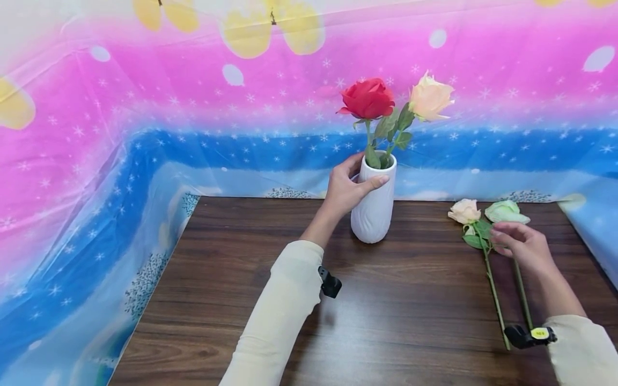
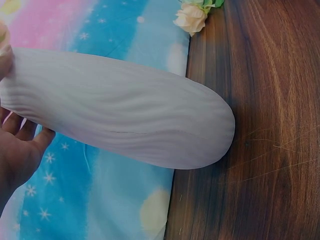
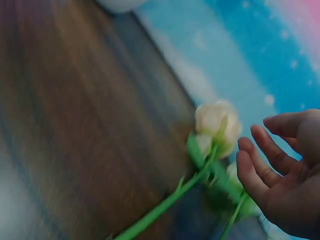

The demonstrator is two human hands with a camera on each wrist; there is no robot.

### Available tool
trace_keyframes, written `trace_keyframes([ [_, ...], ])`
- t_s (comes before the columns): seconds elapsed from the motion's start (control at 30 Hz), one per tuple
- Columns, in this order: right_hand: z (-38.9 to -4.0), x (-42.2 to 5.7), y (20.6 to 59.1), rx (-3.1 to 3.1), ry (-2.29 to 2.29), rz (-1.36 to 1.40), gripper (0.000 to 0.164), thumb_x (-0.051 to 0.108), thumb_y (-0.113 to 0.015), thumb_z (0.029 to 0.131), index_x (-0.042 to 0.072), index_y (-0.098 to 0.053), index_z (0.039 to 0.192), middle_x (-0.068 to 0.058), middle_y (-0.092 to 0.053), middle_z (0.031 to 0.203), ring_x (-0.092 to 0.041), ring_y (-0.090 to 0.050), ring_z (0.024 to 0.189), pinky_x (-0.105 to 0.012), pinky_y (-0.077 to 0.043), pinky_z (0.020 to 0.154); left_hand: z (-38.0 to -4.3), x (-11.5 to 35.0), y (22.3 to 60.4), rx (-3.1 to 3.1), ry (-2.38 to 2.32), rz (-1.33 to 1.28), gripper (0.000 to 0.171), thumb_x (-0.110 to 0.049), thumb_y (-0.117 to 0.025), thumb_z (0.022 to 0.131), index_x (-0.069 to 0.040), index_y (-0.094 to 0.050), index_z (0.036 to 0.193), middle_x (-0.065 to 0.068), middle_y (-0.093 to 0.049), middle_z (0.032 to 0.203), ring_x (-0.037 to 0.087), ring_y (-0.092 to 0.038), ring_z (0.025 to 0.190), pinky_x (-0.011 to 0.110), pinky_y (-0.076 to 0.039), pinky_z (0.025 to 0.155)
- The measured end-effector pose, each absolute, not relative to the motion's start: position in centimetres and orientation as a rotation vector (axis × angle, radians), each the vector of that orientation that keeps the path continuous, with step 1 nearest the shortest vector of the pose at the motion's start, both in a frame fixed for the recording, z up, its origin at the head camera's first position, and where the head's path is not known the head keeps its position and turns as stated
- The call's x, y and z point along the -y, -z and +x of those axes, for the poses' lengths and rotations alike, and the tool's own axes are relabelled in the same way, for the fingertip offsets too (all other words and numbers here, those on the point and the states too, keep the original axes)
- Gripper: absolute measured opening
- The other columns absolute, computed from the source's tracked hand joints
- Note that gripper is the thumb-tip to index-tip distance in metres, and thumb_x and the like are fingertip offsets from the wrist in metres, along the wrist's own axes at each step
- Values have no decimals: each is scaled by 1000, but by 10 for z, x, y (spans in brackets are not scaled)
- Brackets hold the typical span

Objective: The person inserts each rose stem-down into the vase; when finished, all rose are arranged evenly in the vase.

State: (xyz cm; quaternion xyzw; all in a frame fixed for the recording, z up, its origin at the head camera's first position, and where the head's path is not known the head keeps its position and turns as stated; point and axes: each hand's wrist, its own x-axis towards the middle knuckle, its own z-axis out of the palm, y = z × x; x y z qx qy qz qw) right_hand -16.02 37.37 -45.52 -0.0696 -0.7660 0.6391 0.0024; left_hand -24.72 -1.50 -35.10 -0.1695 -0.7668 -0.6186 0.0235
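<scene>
A white wavy-textured vase (image 1: 373,212) stands upright toward the back of the wooden table, holding a red rose (image 1: 368,99) and a peach rose (image 1: 431,97). My left hand (image 1: 346,185) grips the vase near its rim, thumb across the front; the left wrist view shows the vase's ribbed side (image 2: 130,115) close up. At the right, a cream rose (image 1: 465,212) and a pale green rose (image 1: 506,212) lie on the table with their stems toward me. My right hand (image 1: 523,246) hovers by the green rose, fingers loosely bent with nothing between them in the right wrist view.
The dark wooden table (image 1: 232,279) ends at a back edge just behind the vase. A pink and blue patterned cloth (image 1: 251,155) hangs behind it and down its left side. Black wrist cameras sit on both sleeves, the right one (image 1: 523,336) over the stem ends.
</scene>
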Motion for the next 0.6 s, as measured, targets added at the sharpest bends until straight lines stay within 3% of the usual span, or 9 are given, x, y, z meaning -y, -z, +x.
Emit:
trace_keyframes([
  [0.1,-158,-379,470,2513,-1881,-244,17,14,-65,100,30,-67,104,28,-68,87,8,-67,77,-15,-60,68,-247,15,350,2378,1915,-521,70,-28,-81,88,-15,-51,149,8,-62,144,24,-62,132,39,-55,107],
  [0.17,-156,-381,478,2608,-1768,-227,13,14,-62,101,18,-67,113,30,-65,87,8,-66,77,-16,-60,67,-247,15,350,2379,1912,-518,70,-28,-81,88,-15,-51,149,8,-62,143,24,-62,132,39,-55,107],
  [0.27,-154,-380,488,2771,-1528,-202,31,17,-60,102,-2,-60,126,28,-62,88,12,-62,76,-17,-60,66,-247,15,350,2377,1907,-520,70,-28,-81,87,-14,-52,149,8,-62,143,25,-62,132,39,-55,107],
  [0.33,-153,-378,493,2850,-1384,-188,41,19,-60,102,-11,-55,131,17,-67,92,14,-60,75,-17,-59,65,-247,15,350,2375,1906,-523,70,-28,-81,88,-14,-52,149,9,-62,143,25,-62,132,39,-55,107],
  [0.47,-153,-374,498,2932,-1135,-150,41,18,-64,99,-12,-59,127,-16,-71,98,13,-57,67,-19,-56,58,-246,14,350,2376,1913,-516,69,-28,-81,88,-14,-52,149,8,-62,144,26,-62,133,40,-55,107],
  [0.53,-153,-371,499,2957,-1019,-123,39,18,-66,98,-10,-61,124,-21,-70,99,9,-54,64,-20,-50,56,-246,14,350,2379,1911,-511,69,-28,-81,88,-14,-52,149,8,-62,144,25,-62,133,40,-55,106],
  [0.6,-154,-369,499,2976,-927,-105,38,19,-68,97,-9,-63,122,-19,-70,94,3,-52,64,-22,-45,57,-246,15,350,2379,1910,-508,69,-28,-81,88,-14,-52,149,8,-62,144,25,-62,133,40,-55,106],
])
